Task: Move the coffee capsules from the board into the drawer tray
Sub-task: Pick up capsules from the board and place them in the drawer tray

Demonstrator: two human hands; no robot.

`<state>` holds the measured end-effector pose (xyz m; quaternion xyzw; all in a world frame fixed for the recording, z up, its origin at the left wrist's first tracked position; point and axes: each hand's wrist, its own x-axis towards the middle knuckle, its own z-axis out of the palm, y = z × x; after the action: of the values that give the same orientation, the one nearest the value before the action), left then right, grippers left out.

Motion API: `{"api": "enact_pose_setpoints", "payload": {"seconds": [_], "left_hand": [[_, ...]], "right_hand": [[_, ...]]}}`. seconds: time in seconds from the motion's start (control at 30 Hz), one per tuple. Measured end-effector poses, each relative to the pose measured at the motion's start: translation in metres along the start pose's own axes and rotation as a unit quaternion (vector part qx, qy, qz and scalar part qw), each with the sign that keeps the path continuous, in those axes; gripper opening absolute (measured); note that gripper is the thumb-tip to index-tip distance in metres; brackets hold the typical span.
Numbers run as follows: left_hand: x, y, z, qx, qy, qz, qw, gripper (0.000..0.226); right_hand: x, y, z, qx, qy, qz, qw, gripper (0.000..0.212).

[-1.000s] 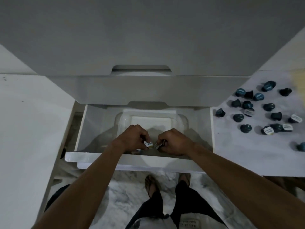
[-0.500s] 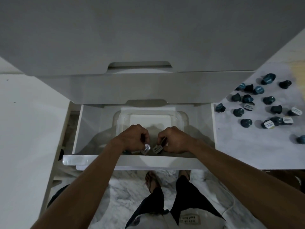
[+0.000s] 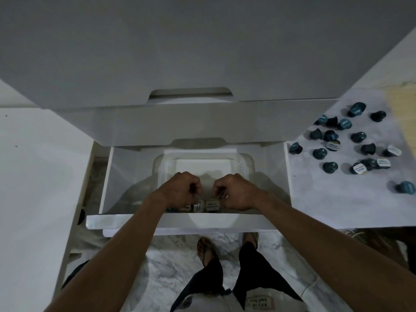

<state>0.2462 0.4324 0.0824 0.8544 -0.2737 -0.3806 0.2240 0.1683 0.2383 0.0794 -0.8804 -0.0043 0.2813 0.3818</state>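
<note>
An open white drawer [image 3: 117, 176] is seen holding a clear plastic tray [image 3: 203, 158]. At the tray's near edge several coffee capsules [image 3: 212, 205] lie, foil lids showing. Over them the left hand [image 3: 182, 190] and right hand [image 3: 236, 192] are held with fingers curled; whether anything is gripped cannot be told. More capsules [image 3: 329, 166] are scattered on the board [image 3: 337, 199] on the surface to the right.

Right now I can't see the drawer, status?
Both hands curled over the tray, grip unclear. Two capsules below them. Many on board. Nothing blocking.
</note>
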Motion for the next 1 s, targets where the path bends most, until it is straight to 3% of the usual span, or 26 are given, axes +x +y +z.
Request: {"api": "enact_pose_setpoints", "payload": {"seconds": [0.27, 0.57, 0.77, 0.9, 1.0], "left_hand": [[-0.01, 0.021, -0.017, -0.006, 0.06, 0.027, 0.998, 0.02], [-0.003, 0.132, -0.02, -0.016, 0.18, 0.08, 0.98, 0.02], [0.019, 0.255, 0.033, -0.047, 0.247, 0.14, 0.958, 0.011], [0.061, 0.313, 0.091, -0.083, 0.268, 0.137, 0.95, 0.011], [0.098, 0.332, 0.136, -0.077, 0.29, 0.093, 0.949, 0.019]], "right_hand": [[-0.03, -0.003, -0.02, 0.048, 0.1, -0.013, 0.994, 0.026], [-0.108, 0.016, -0.093, 0.185, 0.261, -0.085, 0.944, 0.021], [-0.192, 0.099, -0.158, 0.194, 0.375, -0.107, 0.9, 0.013], [-0.229, 0.183, -0.191, 0.17, 0.462, -0.023, 0.87, 0.014], [-0.244, 0.235, -0.194, 0.156, 0.482, 0.052, 0.861, 0.02]]}}
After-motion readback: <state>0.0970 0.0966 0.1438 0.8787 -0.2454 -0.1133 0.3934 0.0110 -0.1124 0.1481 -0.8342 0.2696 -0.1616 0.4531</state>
